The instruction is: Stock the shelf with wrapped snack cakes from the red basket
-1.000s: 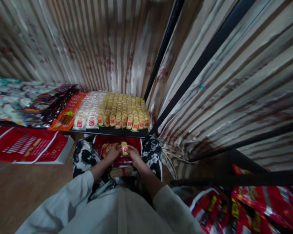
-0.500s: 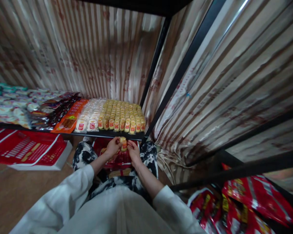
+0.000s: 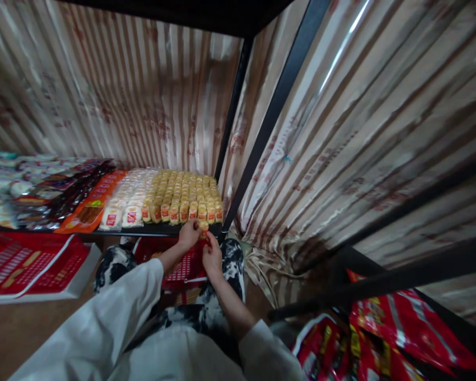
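Observation:
Between my two hands is a small yellow wrapped snack cake [image 3: 203,227] with a red label, just in front of the shelf edge. My left hand [image 3: 189,235] pinches its left side, fingers closed. On its lower right, the fingers of my right hand [image 3: 212,256] are closed on it too. Rows of matching yellow packs [image 3: 186,196] stand on the black shelf [image 3: 166,229] directly behind. White packs with red labels [image 3: 131,216] adjoin these rows on the left. Below my hands, a red plastic basket [image 3: 182,272] sits between my knees, partly hidden by my left forearm.
Left along the shelf lie an orange packet [image 3: 89,209], dark packets [image 3: 51,196] and white packs [image 3: 0,188]. A red basket [image 3: 27,264] stands on the floor at left. Black posts [image 3: 269,127] rise at right, before a striped curtain [image 3: 341,132]. Red bags [image 3: 404,323] lie lower right.
Both hands have moved the snack cake forward, from above the basket to the shelf's front edge near the row of yellow packs. The view has shifted slightly to the right.

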`<state>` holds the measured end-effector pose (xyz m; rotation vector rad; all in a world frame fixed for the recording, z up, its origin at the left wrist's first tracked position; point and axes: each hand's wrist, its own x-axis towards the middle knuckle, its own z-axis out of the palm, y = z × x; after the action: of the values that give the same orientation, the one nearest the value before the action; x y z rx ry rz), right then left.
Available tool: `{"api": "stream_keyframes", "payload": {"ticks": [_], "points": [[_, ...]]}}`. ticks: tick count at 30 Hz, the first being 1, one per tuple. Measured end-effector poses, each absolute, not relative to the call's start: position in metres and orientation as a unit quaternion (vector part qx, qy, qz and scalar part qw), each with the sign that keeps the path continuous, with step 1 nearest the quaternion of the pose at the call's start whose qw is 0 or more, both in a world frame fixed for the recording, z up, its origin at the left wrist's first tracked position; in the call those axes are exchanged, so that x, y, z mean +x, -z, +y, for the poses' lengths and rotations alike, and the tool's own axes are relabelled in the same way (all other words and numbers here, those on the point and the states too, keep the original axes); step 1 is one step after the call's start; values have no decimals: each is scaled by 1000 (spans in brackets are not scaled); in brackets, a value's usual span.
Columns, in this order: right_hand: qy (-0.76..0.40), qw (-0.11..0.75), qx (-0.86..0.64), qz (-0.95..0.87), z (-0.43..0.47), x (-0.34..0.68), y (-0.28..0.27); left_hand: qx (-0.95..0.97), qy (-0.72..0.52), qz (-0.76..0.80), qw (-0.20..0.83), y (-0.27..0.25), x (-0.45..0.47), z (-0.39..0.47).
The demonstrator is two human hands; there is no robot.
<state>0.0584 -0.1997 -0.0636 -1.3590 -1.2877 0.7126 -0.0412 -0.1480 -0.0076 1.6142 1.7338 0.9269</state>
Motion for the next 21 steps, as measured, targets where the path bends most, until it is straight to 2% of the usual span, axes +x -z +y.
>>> {"api": "stream_keyframes", "payload": {"ticks": [7, 12, 21], "points": [[-293, 520, -588, -546, -187, 66, 61, 623, -319, 661, 272, 5, -16, -128], [-294, 506, -600, -545, -178, 69, 68, 662, -293, 654, 219, 8, -5, -127], [-230, 520, -597, -566, -165, 74, 84, 678, -278, 659, 166, 10, 5, -123]]}}
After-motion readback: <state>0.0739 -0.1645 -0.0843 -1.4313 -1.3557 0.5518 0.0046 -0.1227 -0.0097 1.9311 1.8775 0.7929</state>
